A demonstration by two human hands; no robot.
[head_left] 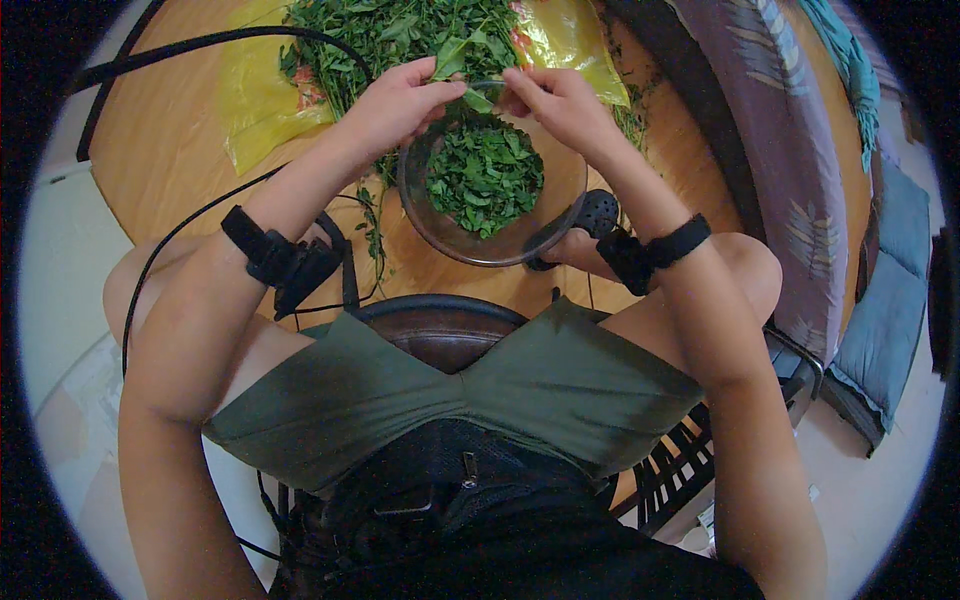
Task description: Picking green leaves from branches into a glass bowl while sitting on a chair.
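Observation:
A clear round bowl (pixel 567 190) stands in front of me with a heap of loose green leaves (pixel 485 178) inside. Over its far rim, my left hand (pixel 412 98) is closed on a leafy sprig (pixel 455 55), pinched between thumb and fingers. My right hand (pixel 560 105) is just to the right above the same rim, its thumb and fingers pressed together. What it pinches, if anything, is too small to make out. Beyond both hands lies a large pile of leafy green stems (pixel 390 35) on a yellow plastic bag (pixel 258 100).
Wooden floor (pixel 150 170) spreads around the bowl, with stray stems (pixel 372 225) left of it. A black cable (pixel 200 45) arcs in from the left. A black clog (pixel 597 212) is beside the bowl. Patterned purple fabric (pixel 790 180) and blue cushions (pixel 880 310) are at the right.

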